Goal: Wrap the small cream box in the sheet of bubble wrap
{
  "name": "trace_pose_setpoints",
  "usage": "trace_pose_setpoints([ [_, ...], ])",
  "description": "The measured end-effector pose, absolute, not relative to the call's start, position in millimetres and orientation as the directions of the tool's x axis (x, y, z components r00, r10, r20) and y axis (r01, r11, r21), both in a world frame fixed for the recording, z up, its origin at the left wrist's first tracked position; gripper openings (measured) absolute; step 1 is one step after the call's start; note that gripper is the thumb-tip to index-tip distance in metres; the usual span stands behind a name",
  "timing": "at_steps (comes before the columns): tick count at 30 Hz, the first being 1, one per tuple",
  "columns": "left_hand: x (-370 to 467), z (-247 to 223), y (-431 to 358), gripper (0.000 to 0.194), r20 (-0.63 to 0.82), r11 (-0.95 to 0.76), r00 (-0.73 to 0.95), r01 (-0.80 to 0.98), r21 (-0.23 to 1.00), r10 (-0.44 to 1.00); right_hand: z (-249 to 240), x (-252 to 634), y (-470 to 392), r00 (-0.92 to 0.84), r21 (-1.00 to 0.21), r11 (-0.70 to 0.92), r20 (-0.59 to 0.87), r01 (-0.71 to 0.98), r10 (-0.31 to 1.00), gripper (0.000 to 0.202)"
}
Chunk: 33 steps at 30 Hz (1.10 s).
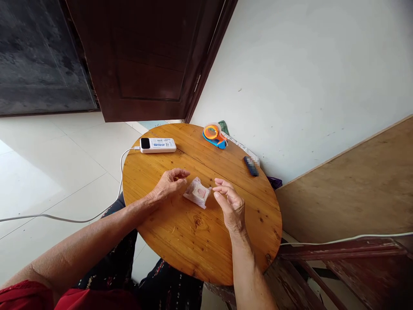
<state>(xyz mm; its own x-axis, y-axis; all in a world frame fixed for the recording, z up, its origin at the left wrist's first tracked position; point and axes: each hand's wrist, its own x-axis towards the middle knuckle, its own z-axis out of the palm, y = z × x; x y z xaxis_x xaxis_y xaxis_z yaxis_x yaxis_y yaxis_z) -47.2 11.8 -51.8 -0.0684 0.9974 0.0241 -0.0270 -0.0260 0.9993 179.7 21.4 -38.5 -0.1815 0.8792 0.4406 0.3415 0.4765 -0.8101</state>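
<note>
In the head view, the left hand (169,184) and right hand (234,208) flanked the crumpled packet (197,192) just below the frame's centre, their fingers spread, pinching nothing visible. Lying unpinned on the table (180,241), it risked skidding or tearing if a fingertip snagged its edge.

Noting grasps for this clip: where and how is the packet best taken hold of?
Probably by its opposite side edges, left hand from the left, right hand from the right: the packet lies flat on the table, its crinkled wrapper jutting out at both sides.
</note>
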Motion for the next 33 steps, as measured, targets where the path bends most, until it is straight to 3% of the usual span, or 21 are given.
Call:
trace_pose_setpoints([
  [3, -47, -49, 9, 0.029, 0.038, -0.037, -0.013, 0.072, 0.997, 0.999, -32, 178, 18, -0.264, -0.767, 0.508, 0.436, 0.391, 0.861, 0.009],
  [11, -44, -53, 9, 0.017, 0.317, -0.342, 0.13, 0.351, 0.871, 0.94, -31, 171, 13, -0.422, -0.601, 0.63, 0.467, 0.492, 0.777, 0.014],
  [16, -41, -52, 8, 0.019, 0.318, -0.386, 0.221, 0.456, 0.802, 0.922, -35, 165, 12, -0.403, -0.548, 0.659, 0.523, 0.515, 0.751, 0.011],
  [20, -40, -49, 7, 0.017, 0.316, -0.386, 0.227, 0.432, 0.815, 0.921, -35, 161, 11, -0.321, -0.587, 0.62, 0.538, 0.521, 0.779, 0.015],
  [22, -40, -50, 7, 0.025, 0.332, -0.394, 0.218, 0.404, 0.825, 0.918, -33, 160, 11, -0.27, -0.632, 0.589, 0.532, 0.504, 0.802, 0.015],
  [28, -36, -60, 6, 0.086, 0.318, -0.365, 0.221, 0.224, 0.904, 0.922, -11, 157, 12, -0.237, -0.705, 0.542, 0.491, 0.458, 0.838, 0.017],
  [33, -35, -59, 2, 0.097, 0.155, -0.164, 0.369, -0.008, 0.986, 0.917, 19, 162, 21, -0.255, -0.723, 0.489, 0.417, 0.488, 0.872, 0.02],
])
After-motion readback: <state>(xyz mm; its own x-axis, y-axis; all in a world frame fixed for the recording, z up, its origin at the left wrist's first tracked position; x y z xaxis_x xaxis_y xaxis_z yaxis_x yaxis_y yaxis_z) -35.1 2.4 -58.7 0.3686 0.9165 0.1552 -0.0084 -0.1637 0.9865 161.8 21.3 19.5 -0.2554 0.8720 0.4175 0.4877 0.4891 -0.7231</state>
